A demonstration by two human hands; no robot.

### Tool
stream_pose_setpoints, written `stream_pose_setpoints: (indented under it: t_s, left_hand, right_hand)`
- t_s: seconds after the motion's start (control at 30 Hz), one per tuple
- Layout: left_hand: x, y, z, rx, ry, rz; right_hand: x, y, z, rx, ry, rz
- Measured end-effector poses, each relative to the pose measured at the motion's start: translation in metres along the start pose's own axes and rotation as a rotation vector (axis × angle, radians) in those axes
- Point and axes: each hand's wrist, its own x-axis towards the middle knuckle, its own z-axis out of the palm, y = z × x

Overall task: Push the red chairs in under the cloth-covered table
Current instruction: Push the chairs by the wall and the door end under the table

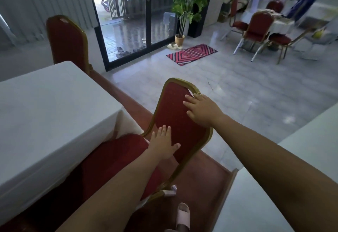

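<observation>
Red chair (175, 120) under both hands, backrest tall and leaning away from the white-clothed table (45, 114), seat pointing left toward it, left hand (162, 144) flat, fingers spread, right hand (203, 110) open at top edge, second chair (66, 43) beyond.

Grey marble-like floor (237, 89) fills the frame's middle. At upper centre, daylight comes through a black-framed glass door (131, 21), beside a potted palm (184, 2) and striped mat (192, 54).
</observation>
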Motion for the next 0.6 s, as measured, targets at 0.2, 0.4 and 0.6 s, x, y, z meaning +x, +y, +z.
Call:
stream_pose_setpoints:
  t_s: [0.2, 0.4, 0.6]
  left_hand:
    - [0.037, 0.058, -0.001, -0.094, -0.045, 0.048]
    - [0.078, 0.101, -0.017, -0.231, 0.01, 0.052]
    - [0.117, 0.122, -0.016, -0.347, 0.064, -0.125]
  right_hand:
    - [0.031, 0.059, -0.003, -0.07, 0.042, -0.055]
    - [0.077, 0.101, 0.01, -0.043, 0.024, -0.128]
    - [0.125, 0.113, 0.018, 0.019, -0.004, -0.262]
